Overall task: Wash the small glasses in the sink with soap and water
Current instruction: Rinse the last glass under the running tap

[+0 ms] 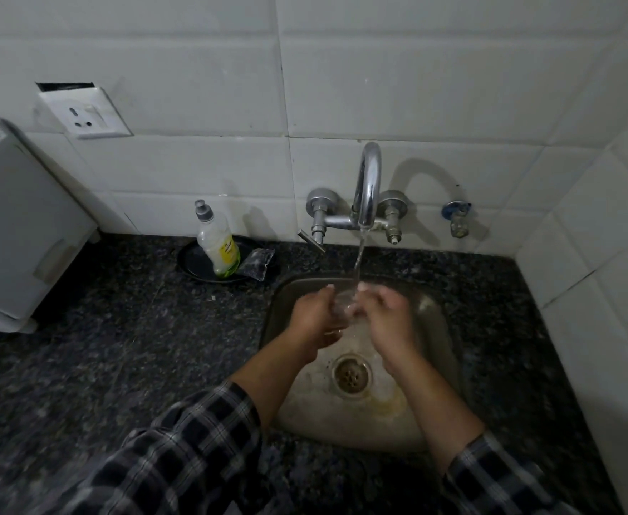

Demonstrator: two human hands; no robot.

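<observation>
Head view of a sink [279,302] set into the right part of a dark stone counter [119,328]. A small glass [344,308] is held above the basin, between its back wall and the drain [351,373], directly under the water [359,260] running from the tap [368,187]. The left hand [312,315] has its fingers curled round the glass's left side. The right hand [388,317] has its fingers bent against the right side, though motion blur hides the exact hold. At the counter's back edge, left of the sink, a soap bottle [219,247] stands upright on a dark plate [190,263], with a clear packet [257,263] just beside it. A white box [19,224] sits at the counter's left edge.
</observation>
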